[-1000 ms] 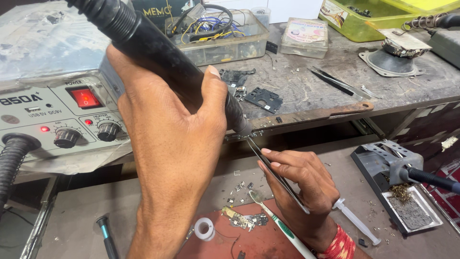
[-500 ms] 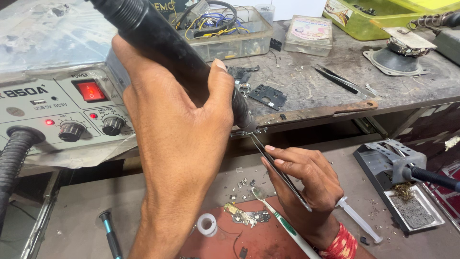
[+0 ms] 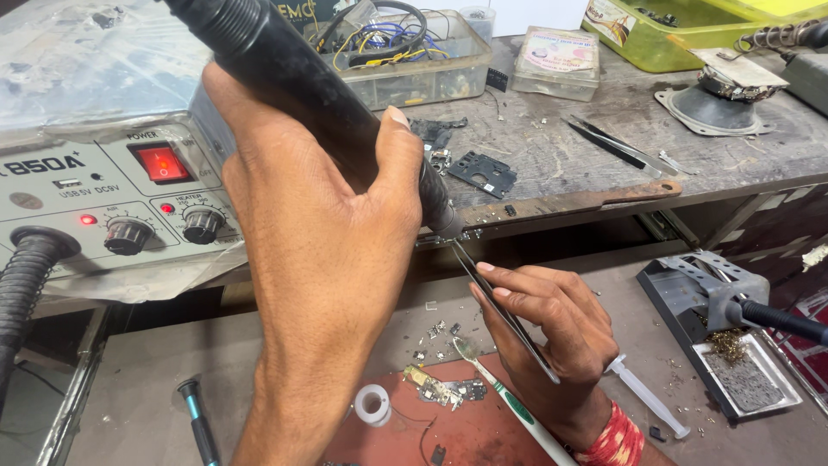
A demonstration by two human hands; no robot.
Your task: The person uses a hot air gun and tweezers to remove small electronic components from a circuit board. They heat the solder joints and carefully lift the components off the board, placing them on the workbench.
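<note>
1. Where the upper desk (image 3: 604,147) meets its front edge, the left hand (image 3: 328,259) holds a black hot-air wand (image 3: 302,86) with fingers wrapped shut round the barrel and thumb (image 3: 398,164) on top; the nozzle slants down to the right, ending at the edge, apparently so the heat falls on one small spot there.
2. Right hand (image 3: 552,336), below and to the right of the nozzle: fingers pinched on tweezers (image 3: 500,315), tips raised to the nozzle mouth. Whether the tips hold a part is too small to tell; the low grip keeps the fingers out of the hot stream.
3. Rework station (image 3: 112,198), left, on the upper level: red switch lit, two knobs facing the person, hose (image 3: 21,276) leaving its front, within reach for adjustment.
4. Clear box (image 3: 405,52) of wires, far centre; a small black board (image 3: 483,173) lies loose near the nozzle.
5. Spare tweezers (image 3: 621,147), far right, lying flat.
6. Lower desk (image 3: 129,388): red mat (image 3: 466,431) with small boards and chips, solder spool (image 3: 373,404), brush (image 3: 509,406), syringe (image 3: 647,397), screwdriver (image 3: 198,423), all spread close to the right hand, handy for pick-up.
7. Iron stand (image 3: 707,293), near right, with a tray of brass shavings (image 3: 733,345) and the iron's handle resting in it, parked away from the work.
</note>
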